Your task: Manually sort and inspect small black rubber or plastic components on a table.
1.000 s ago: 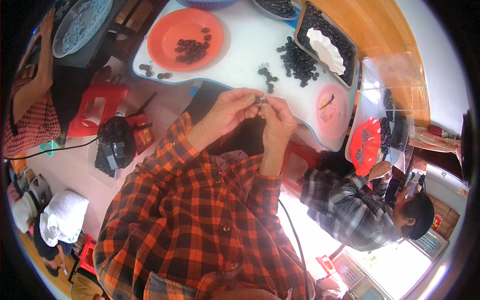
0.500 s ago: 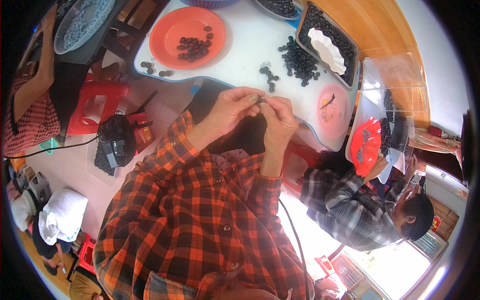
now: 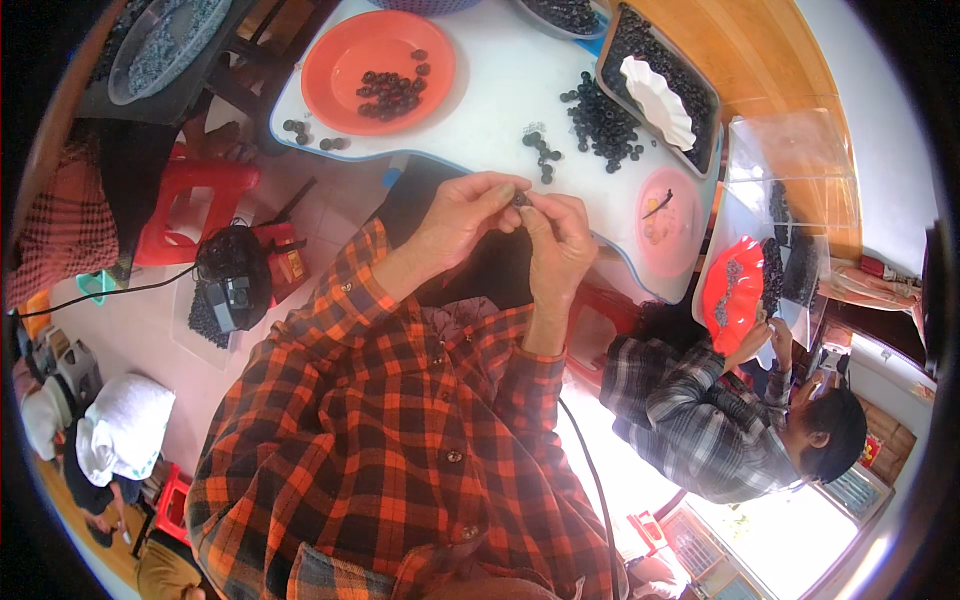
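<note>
My left hand (image 3: pixel 468 215) and my right hand (image 3: pixel 558 235) meet just off the table's near edge. Both are closed, fingertips pinching one small dark round piece (image 3: pixel 520 199) between them; its exact kind is too small to tell. Beyond my fingers, a few black round pieces (image 3: pixel 543 153) lie on the white table (image 3: pixel 480 90). A larger pile of black pieces (image 3: pixel 602 122) spreads to their right. At the table's left, an orange-red basin (image 3: pixel 325 75) holds dark round pieces (image 3: pixel 390 97).
A metal tray (image 3: pixel 708 160) of black pieces, with a white scalloped dish (image 3: pixel 655 100) on it, stands far right. Nearer is a pink plate (image 3: pixel 665 225). A co-worker in grey plaid (image 3: pixel 700 425) sits at right by a red dish (image 3: pixel 728 295). A red stool (image 3: pixel 200 200) stands left.
My hands stay almost in place, still pinching the small piece. The co-worker at right has drawn one hand closer to the red dish. At far left, another person's arm has shifted.
</note>
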A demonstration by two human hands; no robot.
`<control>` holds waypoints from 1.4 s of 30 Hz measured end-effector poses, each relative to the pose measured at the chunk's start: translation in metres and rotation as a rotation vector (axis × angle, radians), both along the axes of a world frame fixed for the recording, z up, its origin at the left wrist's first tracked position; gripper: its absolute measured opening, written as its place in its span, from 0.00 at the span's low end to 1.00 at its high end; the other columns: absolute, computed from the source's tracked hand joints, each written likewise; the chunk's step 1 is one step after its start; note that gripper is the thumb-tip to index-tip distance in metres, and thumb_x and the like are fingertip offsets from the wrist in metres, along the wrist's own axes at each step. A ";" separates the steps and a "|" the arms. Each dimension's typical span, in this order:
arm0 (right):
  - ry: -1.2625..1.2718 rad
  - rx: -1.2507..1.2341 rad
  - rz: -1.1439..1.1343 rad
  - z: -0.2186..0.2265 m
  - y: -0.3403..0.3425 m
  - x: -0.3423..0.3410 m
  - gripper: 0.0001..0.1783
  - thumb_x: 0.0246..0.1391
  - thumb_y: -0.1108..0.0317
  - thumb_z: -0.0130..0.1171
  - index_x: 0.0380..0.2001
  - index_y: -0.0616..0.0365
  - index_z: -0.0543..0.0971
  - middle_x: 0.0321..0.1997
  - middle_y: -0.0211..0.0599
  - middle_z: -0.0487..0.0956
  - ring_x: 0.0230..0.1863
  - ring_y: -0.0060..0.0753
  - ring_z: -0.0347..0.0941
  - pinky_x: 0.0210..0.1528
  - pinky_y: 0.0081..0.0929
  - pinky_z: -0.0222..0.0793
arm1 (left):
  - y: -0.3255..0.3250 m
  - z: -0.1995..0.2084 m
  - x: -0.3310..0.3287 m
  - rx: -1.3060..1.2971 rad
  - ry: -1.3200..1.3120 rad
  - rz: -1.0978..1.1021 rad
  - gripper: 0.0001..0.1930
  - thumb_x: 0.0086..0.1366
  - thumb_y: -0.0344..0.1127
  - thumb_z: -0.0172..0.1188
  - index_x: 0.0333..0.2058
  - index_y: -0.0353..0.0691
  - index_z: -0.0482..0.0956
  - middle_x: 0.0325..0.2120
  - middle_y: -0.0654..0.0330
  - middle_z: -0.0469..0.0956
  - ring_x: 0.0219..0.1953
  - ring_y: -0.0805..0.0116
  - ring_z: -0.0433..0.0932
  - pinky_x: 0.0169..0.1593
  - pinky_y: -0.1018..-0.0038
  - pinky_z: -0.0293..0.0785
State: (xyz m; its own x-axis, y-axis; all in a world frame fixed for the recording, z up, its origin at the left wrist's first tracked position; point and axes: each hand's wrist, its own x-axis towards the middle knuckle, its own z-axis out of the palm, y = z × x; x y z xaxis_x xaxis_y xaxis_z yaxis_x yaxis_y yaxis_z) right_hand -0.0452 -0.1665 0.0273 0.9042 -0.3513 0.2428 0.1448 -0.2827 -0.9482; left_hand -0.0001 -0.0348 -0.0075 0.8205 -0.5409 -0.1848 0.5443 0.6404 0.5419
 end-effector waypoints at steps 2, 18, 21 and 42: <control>0.004 -0.006 0.002 0.000 0.000 0.000 0.09 0.49 0.84 0.63 0.35 0.63 0.82 0.36 0.31 0.76 0.34 0.19 0.72 0.36 0.16 0.68 | 0.001 0.000 0.000 0.017 0.020 -0.004 0.13 0.70 0.32 0.54 0.48 0.29 0.77 0.30 0.60 0.79 0.31 0.76 0.77 0.38 0.79 0.76; 0.022 -0.223 0.023 0.010 0.000 -0.001 0.09 0.49 0.84 0.63 0.35 0.63 0.81 0.34 0.33 0.76 0.31 0.20 0.73 0.32 0.17 0.69 | 0.001 -0.004 -0.001 0.171 -0.162 0.028 0.10 0.70 0.28 0.54 0.44 0.30 0.78 0.33 0.61 0.80 0.31 0.78 0.78 0.36 0.82 0.77; 0.042 -0.150 0.031 0.010 0.001 -0.001 0.09 0.49 0.84 0.63 0.35 0.63 0.81 0.34 0.33 0.77 0.31 0.20 0.74 0.33 0.17 0.70 | 0.000 -0.005 -0.001 0.164 -0.150 0.034 0.10 0.69 0.28 0.54 0.45 0.30 0.78 0.33 0.60 0.80 0.32 0.78 0.78 0.37 0.82 0.78; 0.025 -0.053 -0.027 0.005 0.012 -0.001 0.08 0.52 0.81 0.63 0.37 0.63 0.82 0.36 0.33 0.77 0.33 0.19 0.73 0.36 0.16 0.69 | 0.006 -0.002 0.002 0.025 -0.069 0.065 0.10 0.68 0.28 0.56 0.46 0.30 0.78 0.33 0.60 0.80 0.32 0.77 0.79 0.36 0.81 0.78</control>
